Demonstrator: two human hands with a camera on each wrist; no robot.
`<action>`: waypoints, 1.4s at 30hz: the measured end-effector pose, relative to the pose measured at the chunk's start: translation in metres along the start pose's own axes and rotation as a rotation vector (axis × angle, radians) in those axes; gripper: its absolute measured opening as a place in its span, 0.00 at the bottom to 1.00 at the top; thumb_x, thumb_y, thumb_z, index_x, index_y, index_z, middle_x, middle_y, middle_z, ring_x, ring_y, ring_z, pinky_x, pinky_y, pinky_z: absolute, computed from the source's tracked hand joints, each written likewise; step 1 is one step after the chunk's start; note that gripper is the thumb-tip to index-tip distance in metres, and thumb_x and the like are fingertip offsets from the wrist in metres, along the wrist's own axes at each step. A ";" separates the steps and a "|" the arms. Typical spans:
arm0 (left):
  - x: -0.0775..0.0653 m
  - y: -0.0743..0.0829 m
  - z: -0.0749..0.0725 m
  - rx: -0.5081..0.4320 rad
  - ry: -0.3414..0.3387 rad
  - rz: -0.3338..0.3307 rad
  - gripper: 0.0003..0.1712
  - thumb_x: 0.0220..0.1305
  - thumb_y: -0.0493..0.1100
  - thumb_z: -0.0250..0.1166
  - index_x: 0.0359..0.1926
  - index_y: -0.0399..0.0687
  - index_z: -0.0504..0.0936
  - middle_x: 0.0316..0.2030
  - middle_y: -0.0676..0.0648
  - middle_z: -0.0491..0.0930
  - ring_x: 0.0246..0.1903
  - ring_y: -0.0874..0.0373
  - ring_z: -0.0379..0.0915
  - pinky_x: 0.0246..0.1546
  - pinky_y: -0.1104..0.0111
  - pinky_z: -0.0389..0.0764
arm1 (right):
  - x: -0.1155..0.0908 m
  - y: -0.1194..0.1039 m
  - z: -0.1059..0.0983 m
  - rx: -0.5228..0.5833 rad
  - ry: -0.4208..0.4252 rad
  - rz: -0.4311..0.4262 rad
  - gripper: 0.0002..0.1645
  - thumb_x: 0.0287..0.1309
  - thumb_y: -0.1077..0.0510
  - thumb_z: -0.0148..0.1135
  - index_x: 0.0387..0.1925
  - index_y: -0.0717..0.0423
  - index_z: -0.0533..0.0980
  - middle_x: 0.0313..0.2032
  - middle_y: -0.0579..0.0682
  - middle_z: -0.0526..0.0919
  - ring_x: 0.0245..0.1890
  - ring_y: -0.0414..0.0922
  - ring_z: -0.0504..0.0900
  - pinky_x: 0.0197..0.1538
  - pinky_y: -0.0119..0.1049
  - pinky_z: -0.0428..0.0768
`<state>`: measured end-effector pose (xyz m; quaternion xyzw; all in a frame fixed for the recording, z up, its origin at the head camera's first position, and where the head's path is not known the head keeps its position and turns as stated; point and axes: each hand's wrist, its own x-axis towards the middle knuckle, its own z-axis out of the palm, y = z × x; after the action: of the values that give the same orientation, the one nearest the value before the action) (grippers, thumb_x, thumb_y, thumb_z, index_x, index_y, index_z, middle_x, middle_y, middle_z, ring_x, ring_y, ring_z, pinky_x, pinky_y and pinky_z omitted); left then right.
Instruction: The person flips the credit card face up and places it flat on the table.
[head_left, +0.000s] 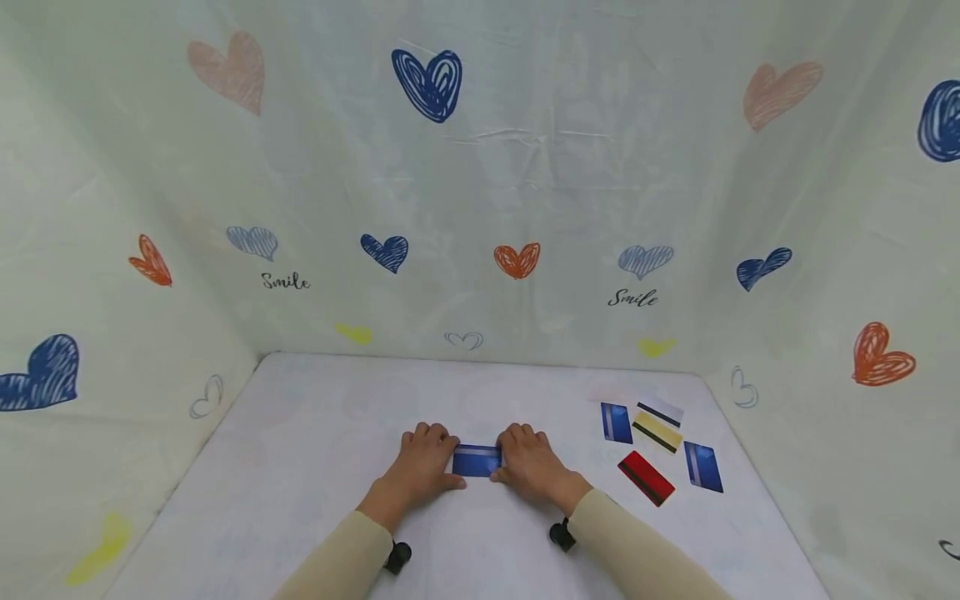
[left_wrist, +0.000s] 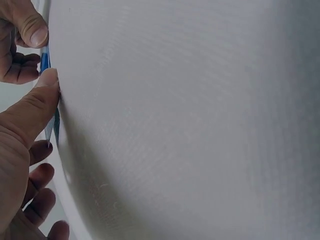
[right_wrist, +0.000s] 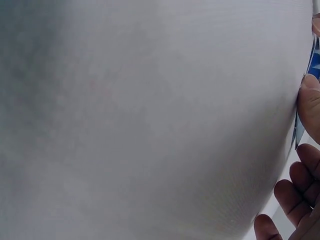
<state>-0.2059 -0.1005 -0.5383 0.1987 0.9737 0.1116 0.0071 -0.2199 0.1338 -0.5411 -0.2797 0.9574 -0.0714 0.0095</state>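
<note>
A blue card with a pale stripe (head_left: pixel 477 467) lies lengthwise between both hands, low over the white tabletop. My left hand (head_left: pixel 422 463) pinches its left end between thumb and index finger, and in the left wrist view the card's thin blue edge (left_wrist: pixel 45 61) shows beside the left thumb (left_wrist: pixel 37 102). The opposite end is pinched by my right hand (head_left: pixel 534 465). From the right wrist, a sliver of the blue card (right_wrist: pixel 315 65) appears by the right thumb (right_wrist: pixel 311 102), the other fingers loosely bent below. Fingers cover both short ends of the card.
Off to the right lie a blue card (head_left: pixel 617 423), a silver card (head_left: pixel 663 412), a yellow card (head_left: pixel 657 432), a red card (head_left: pixel 647 478) and another blue card (head_left: pixel 703 467). The silver and yellow ones overlap. A heart-print curtain (head_left: pixel 480 183) encloses the white table (head_left: pixel 322 400).
</note>
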 end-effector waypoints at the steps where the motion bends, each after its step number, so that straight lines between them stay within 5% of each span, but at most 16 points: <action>1: 0.000 0.000 0.001 0.003 0.005 0.002 0.40 0.56 0.63 0.80 0.61 0.42 0.83 0.53 0.44 0.78 0.54 0.46 0.68 0.55 0.48 0.71 | 0.000 -0.001 -0.001 -0.005 -0.002 -0.004 0.32 0.65 0.38 0.72 0.57 0.56 0.76 0.48 0.48 0.77 0.48 0.45 0.73 0.53 0.47 0.75; 18: -0.007 -0.003 -0.010 0.100 0.100 0.021 0.38 0.56 0.61 0.81 0.60 0.43 0.83 0.55 0.44 0.81 0.58 0.46 0.71 0.59 0.50 0.73 | -0.005 -0.004 0.002 -0.024 0.037 -0.080 0.37 0.66 0.40 0.72 0.64 0.57 0.72 0.58 0.50 0.76 0.57 0.47 0.74 0.57 0.48 0.79; 27: -0.007 -0.005 -0.016 0.120 0.146 0.088 0.37 0.57 0.61 0.80 0.61 0.46 0.83 0.56 0.46 0.80 0.59 0.47 0.70 0.58 0.51 0.72 | -0.003 -0.007 -0.004 -0.074 0.071 -0.102 0.37 0.66 0.38 0.71 0.63 0.58 0.73 0.57 0.50 0.76 0.55 0.46 0.74 0.54 0.45 0.81; 37: -0.004 0.005 -0.047 0.176 0.200 0.143 0.38 0.56 0.61 0.81 0.61 0.48 0.82 0.56 0.47 0.80 0.57 0.48 0.72 0.58 0.50 0.73 | -0.001 -0.008 -0.005 -0.026 0.165 -0.120 0.36 0.66 0.42 0.73 0.64 0.60 0.72 0.57 0.53 0.76 0.55 0.46 0.76 0.60 0.43 0.82; 42: -0.004 0.018 -0.060 0.080 0.200 0.173 0.38 0.56 0.57 0.81 0.62 0.46 0.79 0.56 0.46 0.79 0.56 0.46 0.71 0.55 0.49 0.73 | -0.002 -0.014 -0.004 0.019 0.244 -0.160 0.35 0.65 0.46 0.75 0.61 0.64 0.74 0.55 0.55 0.77 0.55 0.49 0.77 0.59 0.42 0.83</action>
<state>-0.1988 -0.0989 -0.4764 0.2698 0.9525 0.0920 -0.1077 -0.2111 0.1241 -0.5354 -0.3441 0.9254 -0.1147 -0.1101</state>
